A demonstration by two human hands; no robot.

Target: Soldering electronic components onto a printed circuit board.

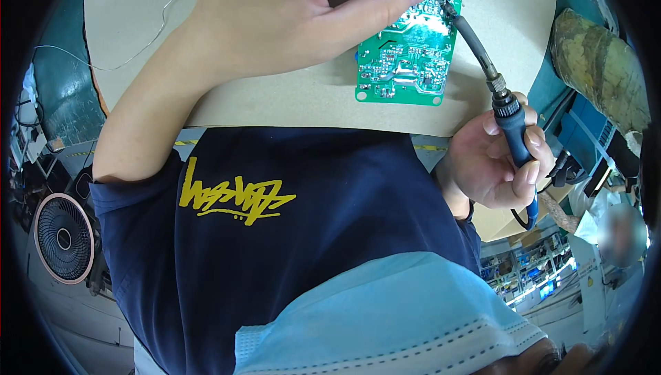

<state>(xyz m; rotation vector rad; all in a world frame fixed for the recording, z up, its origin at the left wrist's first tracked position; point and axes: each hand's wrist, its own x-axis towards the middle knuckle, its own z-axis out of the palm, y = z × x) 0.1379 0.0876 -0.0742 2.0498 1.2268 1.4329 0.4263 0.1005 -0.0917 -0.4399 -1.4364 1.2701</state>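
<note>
A green circuit board (403, 75) lies on a brown sheet at the top, its densely populated soldered side up. My left hand (303, 20) reaches over its left part, thumb and finger pinched close above the components. Thin silver solder wire (163, 25) runs from the left and passes behind that hand; where it meets the pinched fingers is hidden. In my right hand (492, 161) is a soldering iron (511, 123) with a dark blue handle. Its tip touches or nearly touches the board's upper right part, just right of my left fingertips.
The brown cardboard sheet (275, 103) covers the green work surface (69, 92). At right are a mottled rolled object (595, 65) and a blue box (585, 127). A round fan (64, 238) stands at lower left. Another person (606, 227) is at far right.
</note>
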